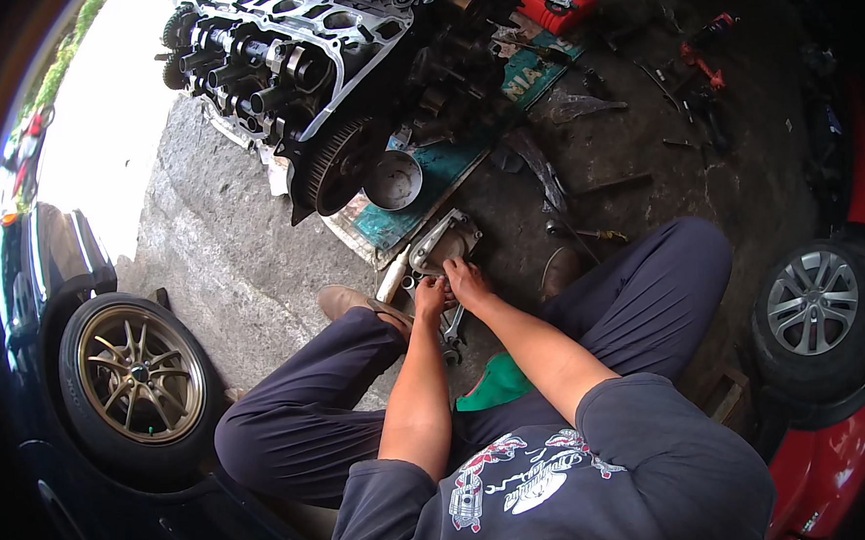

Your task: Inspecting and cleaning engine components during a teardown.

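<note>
Well, the person sits on the rough concrete floor with knees wide apart, bent over a silver metal casting (444, 245) that lies between the shoes, just past the fingers. The right hand (467, 284) reaches to the near edge of that casting, fingers curled downward. The left hand (432, 297) is close beside it, fingers bent inward too; from here I cannot tell what either one pinches, or whether they grip at all. A pale tube (394, 275) lies along the casting's left side, and metal wrenches (451, 334) show just below the hands. Nearer the lap there's a bright green cloth (495, 382). Beyond the casting, a round metal bowl (393, 181) rests on a green-and-white board (379, 226), right by the toothed wheel (346, 165) of a big opened engine (265, 68). Over to the right, a ratchet (587, 231) and a crumpled plastic bag (536, 162) lie on the floor.
</note>
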`<state>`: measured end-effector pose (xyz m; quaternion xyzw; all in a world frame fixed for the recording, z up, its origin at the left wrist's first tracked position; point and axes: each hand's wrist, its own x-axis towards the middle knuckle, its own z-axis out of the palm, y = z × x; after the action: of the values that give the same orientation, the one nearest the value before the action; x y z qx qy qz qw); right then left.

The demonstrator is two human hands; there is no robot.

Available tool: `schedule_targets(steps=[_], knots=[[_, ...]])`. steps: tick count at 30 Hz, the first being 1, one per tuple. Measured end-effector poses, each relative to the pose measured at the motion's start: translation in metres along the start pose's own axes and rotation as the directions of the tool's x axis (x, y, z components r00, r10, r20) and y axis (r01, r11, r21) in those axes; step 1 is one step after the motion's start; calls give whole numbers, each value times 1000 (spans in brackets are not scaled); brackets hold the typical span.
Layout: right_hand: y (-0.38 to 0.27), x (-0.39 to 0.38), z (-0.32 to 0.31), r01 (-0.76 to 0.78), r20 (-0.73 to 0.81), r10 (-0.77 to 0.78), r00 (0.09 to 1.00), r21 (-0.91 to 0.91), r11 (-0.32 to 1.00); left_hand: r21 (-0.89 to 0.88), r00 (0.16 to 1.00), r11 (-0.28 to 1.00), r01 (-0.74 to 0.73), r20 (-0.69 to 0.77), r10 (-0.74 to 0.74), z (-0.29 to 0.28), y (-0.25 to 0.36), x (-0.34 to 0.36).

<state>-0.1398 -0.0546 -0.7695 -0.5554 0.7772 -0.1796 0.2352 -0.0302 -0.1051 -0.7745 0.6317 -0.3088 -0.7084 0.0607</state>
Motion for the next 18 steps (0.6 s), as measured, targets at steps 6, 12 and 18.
schedule_targets(steps=[6,12,18], knots=[[5,2,5,5,1,-5,1000,58,998,26,1000,999,-20,-9,20,5,7,-9],[11,3,9,33,26,-35,999,49,998,-90,1000,996,-12,-1,12,6,7,-9],[7,4,-2,71,44,-71,997,16,997,-42,1000,999,15,-25,-16,3,5,0]])
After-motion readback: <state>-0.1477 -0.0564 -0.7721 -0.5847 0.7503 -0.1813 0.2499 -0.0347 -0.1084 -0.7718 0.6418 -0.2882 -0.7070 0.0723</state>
